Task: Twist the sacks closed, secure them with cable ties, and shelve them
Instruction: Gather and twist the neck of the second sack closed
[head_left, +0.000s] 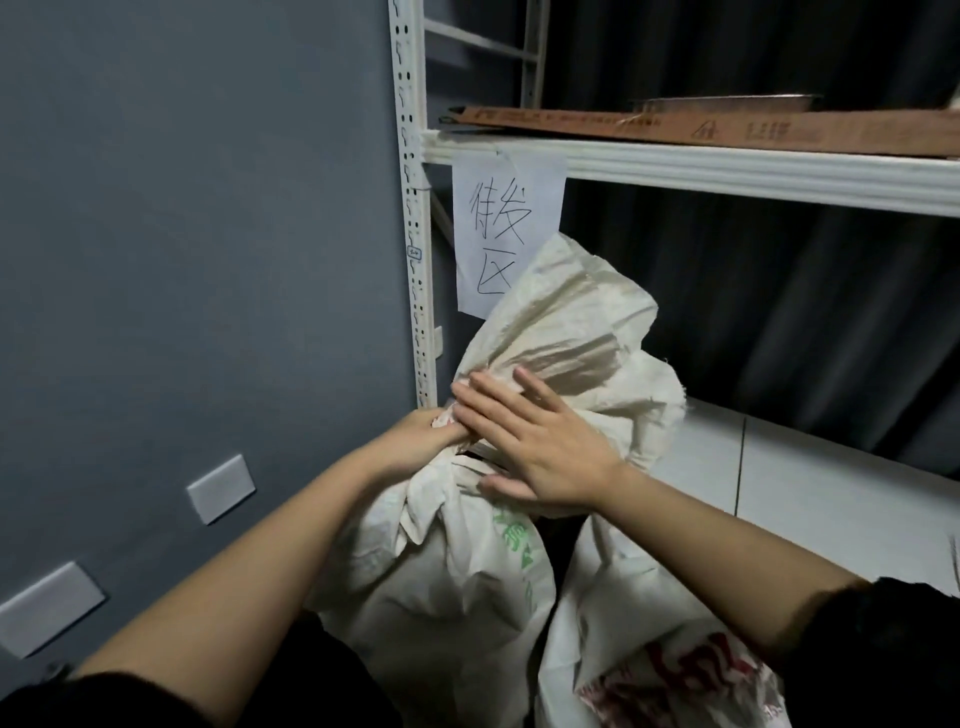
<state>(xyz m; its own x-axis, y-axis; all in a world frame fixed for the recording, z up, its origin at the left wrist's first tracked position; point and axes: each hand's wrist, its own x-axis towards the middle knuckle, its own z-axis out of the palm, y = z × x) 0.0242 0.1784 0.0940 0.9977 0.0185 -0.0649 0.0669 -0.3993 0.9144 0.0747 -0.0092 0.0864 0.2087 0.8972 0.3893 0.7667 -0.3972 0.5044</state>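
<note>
Nearest the camera, below and to the right of both hands, a second woven sack (665, 670) with red print stands against the one being worked. The white woven sack (452, 582) with green print stands just under the fingers, its body bulging and creased, so it looks soft-walled and fairly full, probably heavy enough to need a two-handed lift. The left hand (431, 431) grips the gathered neck of this sack, fingers curled round the cloth. The right hand (540, 441) lies over it with fingers straight and spread, pressing the loose top flat against the neck; no cable tie is plainly visible. Beyond the fingertips the slack mouth (566, 322) of the sack flares up, limp and crinkly, likely slippery, so the best hold is the bunched neck itself. Farther off hang the handwritten paper sign (498, 218) and the white shelf beam (727, 171), with the pale lower shelf (779, 467) to the right of the fingers
</note>
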